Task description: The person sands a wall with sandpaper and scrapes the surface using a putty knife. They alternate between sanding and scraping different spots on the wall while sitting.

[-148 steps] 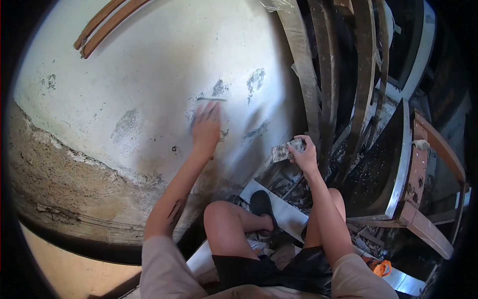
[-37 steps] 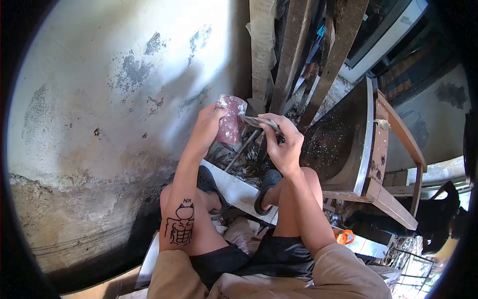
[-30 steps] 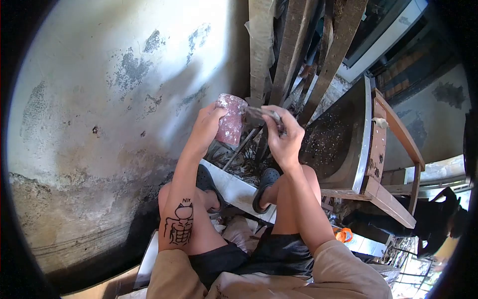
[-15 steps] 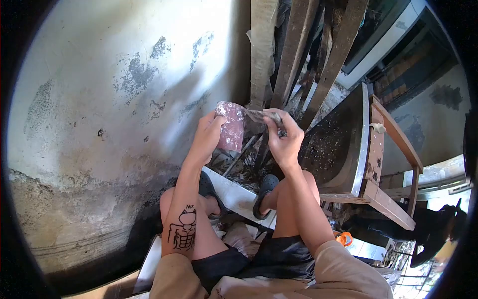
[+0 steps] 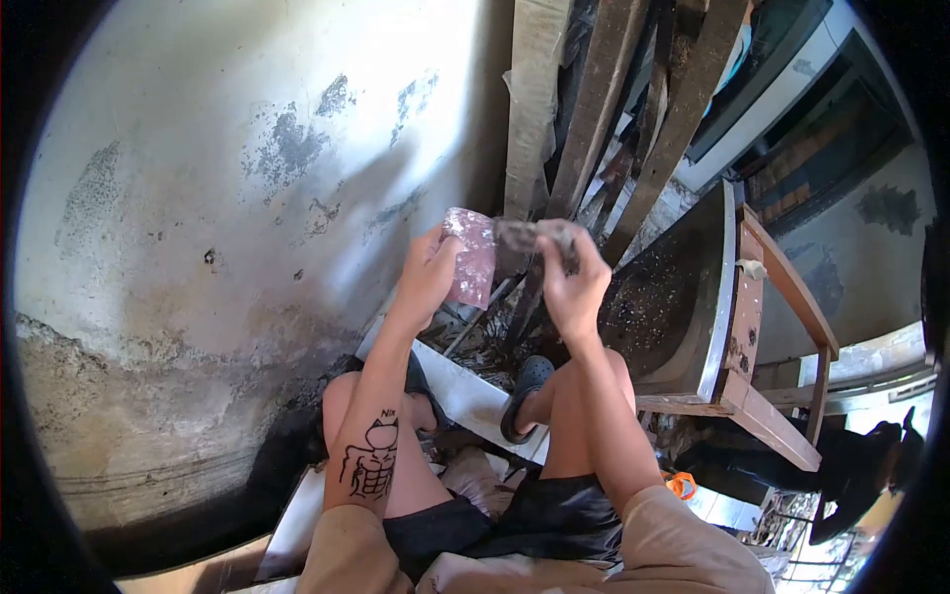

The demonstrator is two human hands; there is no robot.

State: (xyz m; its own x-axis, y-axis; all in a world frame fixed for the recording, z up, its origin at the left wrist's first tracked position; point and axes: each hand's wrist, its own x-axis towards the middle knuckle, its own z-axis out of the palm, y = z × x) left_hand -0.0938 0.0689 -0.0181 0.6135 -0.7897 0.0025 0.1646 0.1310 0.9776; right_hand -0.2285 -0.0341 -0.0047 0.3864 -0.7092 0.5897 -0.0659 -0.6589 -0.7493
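Note:
A reddish sheet (image 5: 473,269) speckled with white hangs upright from my left hand (image 5: 427,272), its thumb pressed on the near face and the fingers behind. My right hand (image 5: 576,275) pinches a grey-brown, mottled strip (image 5: 517,236), blurred by motion. The strip's left end is at the sheet's upper right edge; whether they touch I cannot tell. Both hands are above my knees, in front of the wall's corner.
Left is a stained, peeling wall (image 5: 208,208). Wooden planks (image 5: 599,109) lean ahead. A dark panel with a metal rim (image 5: 720,297) and a wooden frame (image 5: 792,282) stand right. Behind them is a black dog (image 5: 851,460). White board (image 5: 475,391) lies between my feet.
The strip in my right hand has turned from slanting to nearly level and shows more of its face. The view has shifted slightly, and both hands appear a little further right and lower.

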